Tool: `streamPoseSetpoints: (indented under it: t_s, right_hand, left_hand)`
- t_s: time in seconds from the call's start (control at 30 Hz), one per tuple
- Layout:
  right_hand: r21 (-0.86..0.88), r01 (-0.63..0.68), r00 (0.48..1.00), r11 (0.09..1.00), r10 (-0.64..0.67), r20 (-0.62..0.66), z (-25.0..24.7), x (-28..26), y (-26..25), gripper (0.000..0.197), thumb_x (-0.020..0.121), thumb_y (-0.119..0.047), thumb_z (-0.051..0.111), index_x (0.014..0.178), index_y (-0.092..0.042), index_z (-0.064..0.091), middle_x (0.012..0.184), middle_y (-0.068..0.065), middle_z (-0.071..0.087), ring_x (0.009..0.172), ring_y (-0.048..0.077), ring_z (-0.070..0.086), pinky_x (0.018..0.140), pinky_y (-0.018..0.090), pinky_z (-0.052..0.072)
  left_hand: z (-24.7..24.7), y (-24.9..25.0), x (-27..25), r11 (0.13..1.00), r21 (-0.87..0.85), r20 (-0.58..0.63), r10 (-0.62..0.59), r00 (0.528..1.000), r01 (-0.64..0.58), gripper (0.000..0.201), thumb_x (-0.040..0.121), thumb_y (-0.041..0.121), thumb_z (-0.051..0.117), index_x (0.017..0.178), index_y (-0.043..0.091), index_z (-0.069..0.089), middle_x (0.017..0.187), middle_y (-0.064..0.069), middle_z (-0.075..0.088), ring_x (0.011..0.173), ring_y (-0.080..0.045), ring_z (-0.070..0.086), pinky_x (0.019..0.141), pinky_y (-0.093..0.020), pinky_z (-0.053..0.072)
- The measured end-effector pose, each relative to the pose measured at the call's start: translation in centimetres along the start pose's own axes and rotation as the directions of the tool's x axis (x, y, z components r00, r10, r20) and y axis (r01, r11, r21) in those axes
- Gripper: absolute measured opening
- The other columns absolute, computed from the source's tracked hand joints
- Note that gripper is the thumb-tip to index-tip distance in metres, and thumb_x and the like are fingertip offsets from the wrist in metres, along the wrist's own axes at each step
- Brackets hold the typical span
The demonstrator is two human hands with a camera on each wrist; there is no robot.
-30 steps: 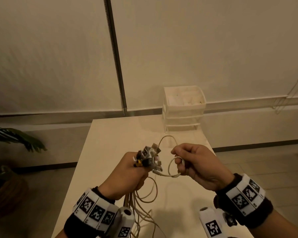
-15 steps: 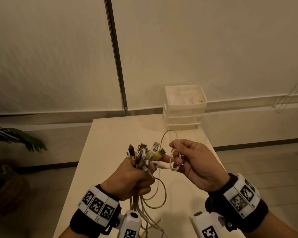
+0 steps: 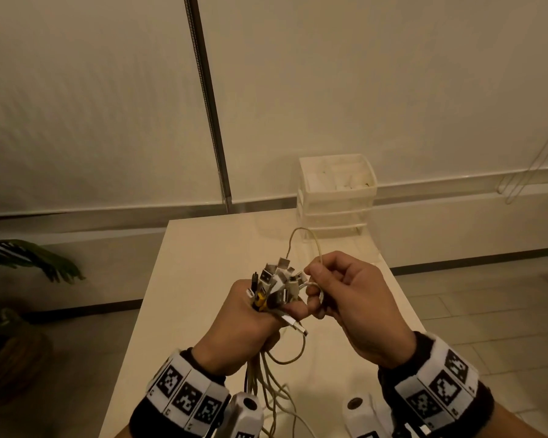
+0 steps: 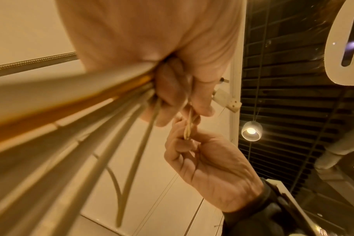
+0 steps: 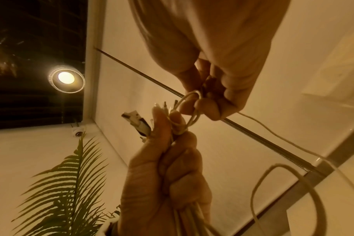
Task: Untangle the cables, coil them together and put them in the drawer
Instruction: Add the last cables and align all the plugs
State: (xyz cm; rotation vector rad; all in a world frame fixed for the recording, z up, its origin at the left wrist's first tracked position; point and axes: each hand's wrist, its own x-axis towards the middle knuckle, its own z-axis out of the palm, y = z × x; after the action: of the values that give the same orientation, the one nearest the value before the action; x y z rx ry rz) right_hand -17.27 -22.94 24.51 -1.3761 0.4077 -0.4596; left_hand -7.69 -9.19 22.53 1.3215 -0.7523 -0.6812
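- The left hand (image 3: 244,327) is clenched round a bundle of cables (image 3: 274,287), its grip grasping them just below their plugs; the plugs fan out above the fist, among them white USB ends, a yellow one and a dark one.
- Below the fist the cords hang down towards 6 o'clock and spread loosely over the pale surface (image 3: 203,248).
- In the left wrist view the cords (image 4: 75,131) run out of the closed fingers as a tight sheaf.
- The right hand (image 3: 351,298) sits just beside the bundle at 3 o'clock, its thumb and fingers pinching a thin white cable (image 3: 315,248), so its grip is grasping that one cord.
- That cord arches up from the pinch towards 12 o'clock and comes back down to the plugs.
- In the right wrist view a small loop (image 5: 189,108) of it lies between the two hands.
- The drawer unit (image 3: 337,197), white and stacked, stands at 12 o'clock on the far edge of the surface, well apart from the hands.
- A potted plant (image 3: 23,263) stands at 9 o'clock on the floor.
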Motion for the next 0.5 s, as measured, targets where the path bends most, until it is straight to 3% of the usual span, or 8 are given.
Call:
streamPoseSetpoints:
  t_s: [0.1,0.2,0.3,0.5]
  right_hand:
    - [-0.067,0.079,0.997,0.995,-0.078,0.020,-0.13,-0.42,-0.17,0.012,0.093,-0.006,0.055,0.091,0.000,0.065,0.067,0.010,0.066,0.058,0.016,0.062,0.055,0.027,0.053]
    - [-0.105,0.145,0.989,0.984,-0.140,0.050,-0.15,-0.95,-0.22,0.011,0.092,-0.004,0.056,0.089,-0.001,0.067,0.070,0.009,0.070,0.059,0.012,0.061,0.059,0.024,0.054]
    - [-0.105,0.170,0.985,0.980,-0.164,0.060,0.04,-1.02,-0.31,0.011,0.092,-0.006,0.056,0.089,-0.004,0.067,0.070,0.006,0.071,0.060,0.012,0.062,0.060,0.025,0.054]
    - [0.064,0.067,0.980,0.996,-0.078,0.185,-0.07,-0.63,0.12,0.027,0.079,-0.018,0.061,0.094,0.005,0.062,0.081,0.015,0.069,0.069,0.019,0.062,0.060,0.026,0.053]
  left_hand:
    - [0.28,0.00,0.12,0.998,0.059,-0.119,0.042,0.992,-0.035,0.019,0.079,0.010,0.077,0.065,0.018,0.067,0.049,0.002,0.040,0.039,-0.014,0.027,0.041,-0.022,0.027]
    - [0.23,-0.20,0.36,0.967,0.229,-0.221,0.166,0.961,-0.115,0.021,0.081,-0.003,0.072,0.071,0.015,0.071,0.050,0.013,0.059,0.042,-0.001,0.049,0.046,-0.014,0.039]
    - [0.26,-0.41,0.42,0.903,0.398,-0.169,0.248,0.954,-0.164,0.016,0.079,0.000,0.074,0.079,0.016,0.076,0.072,0.004,0.073,0.067,-0.011,0.067,0.063,-0.028,0.054]
    - [0.95,-0.51,0.15,0.885,0.438,-0.252,0.291,0.923,-0.160,0.016,0.082,0.004,0.074,0.084,0.020,0.076,0.073,0.004,0.072,0.068,-0.015,0.067,0.064,-0.031,0.056]
